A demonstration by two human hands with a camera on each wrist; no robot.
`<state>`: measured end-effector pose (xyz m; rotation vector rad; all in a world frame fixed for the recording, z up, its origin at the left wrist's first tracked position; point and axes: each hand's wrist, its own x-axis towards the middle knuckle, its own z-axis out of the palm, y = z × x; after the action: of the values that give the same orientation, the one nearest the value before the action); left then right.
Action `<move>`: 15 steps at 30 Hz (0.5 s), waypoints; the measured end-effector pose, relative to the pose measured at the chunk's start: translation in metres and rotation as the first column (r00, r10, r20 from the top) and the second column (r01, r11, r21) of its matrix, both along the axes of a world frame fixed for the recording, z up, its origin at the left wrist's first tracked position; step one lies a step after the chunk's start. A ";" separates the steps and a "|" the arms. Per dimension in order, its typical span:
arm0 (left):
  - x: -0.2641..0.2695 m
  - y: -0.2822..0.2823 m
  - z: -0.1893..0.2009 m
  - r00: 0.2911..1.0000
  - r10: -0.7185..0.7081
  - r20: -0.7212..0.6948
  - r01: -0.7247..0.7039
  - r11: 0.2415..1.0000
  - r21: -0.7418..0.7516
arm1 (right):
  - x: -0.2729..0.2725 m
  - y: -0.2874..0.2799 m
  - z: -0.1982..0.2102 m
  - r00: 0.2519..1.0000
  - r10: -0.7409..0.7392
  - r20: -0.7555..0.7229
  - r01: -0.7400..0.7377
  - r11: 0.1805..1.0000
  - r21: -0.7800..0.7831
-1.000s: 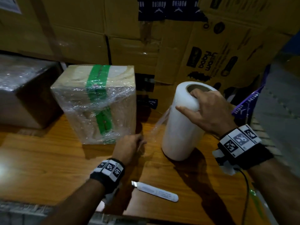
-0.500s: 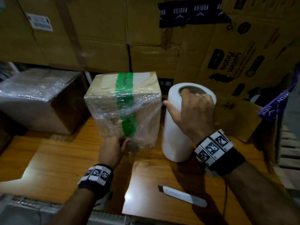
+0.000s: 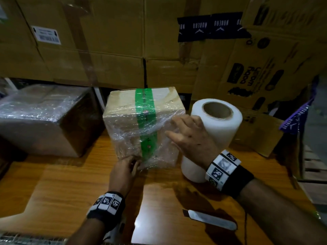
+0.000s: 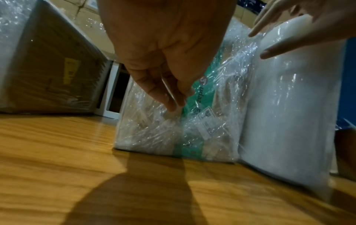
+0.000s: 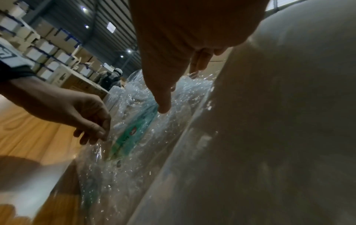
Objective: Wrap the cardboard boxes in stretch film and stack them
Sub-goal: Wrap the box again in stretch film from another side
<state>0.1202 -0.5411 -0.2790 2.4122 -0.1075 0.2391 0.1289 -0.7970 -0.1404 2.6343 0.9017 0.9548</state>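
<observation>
A cardboard box with a green tape stripe point(image 3: 141, 124), covered in crinkled stretch film, stands on the wooden table point(image 3: 70, 183). My left hand point(image 3: 131, 164) is low at its front face, thumb and fingers pinching a bit of the film point(image 4: 173, 99) against the box. My right hand point(image 3: 177, 128) hovers with spread, straight fingers at the box's upper right front, holding nothing. The white stretch film roll point(image 3: 221, 135) stands upright just right of the box, close to it. A second wrapped box point(image 3: 40, 121) sits at the left.
A grey cutter knife point(image 3: 210, 219) lies on the table near my right forearm. Large cartons point(image 3: 106, 41) form a wall behind, and a printed flattened carton point(image 3: 256, 76) leans at the back right. Bare table shows in front of the boxes.
My right hand let go of the roll's top and moved left to the box, fingers spread. My left hand carried the film end from the gap to the box's front.
</observation>
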 end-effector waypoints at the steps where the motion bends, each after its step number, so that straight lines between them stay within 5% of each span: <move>1: -0.001 0.001 0.000 1.000 -0.015 0.007 0.015 1.000 0.009 | 0.001 0.005 0.001 1.000 0.022 -0.004 -0.022 1.000 -0.003; 9: 0.002 0.000 -0.003 1.000 0.028 0.014 -0.028 0.998 0.055 | 0.016 0.018 0.014 0.988 0.031 -0.154 -0.024 0.998 0.052; 13: 0.003 -0.004 -0.004 0.998 0.058 -0.015 -0.057 0.998 0.039 | 0.018 0.032 0.041 0.985 0.058 -0.162 0.012 0.916 0.401; 15: 0.003 -0.003 -0.006 0.997 0.069 -0.018 -0.068 0.998 0.013 | 0.021 0.035 0.051 0.974 0.087 -0.209 0.010 0.906 0.423</move>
<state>0.1233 -0.5439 -0.2846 2.4322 -0.0180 0.2482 0.1498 -0.7618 -0.0894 3.1555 0.8785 0.9693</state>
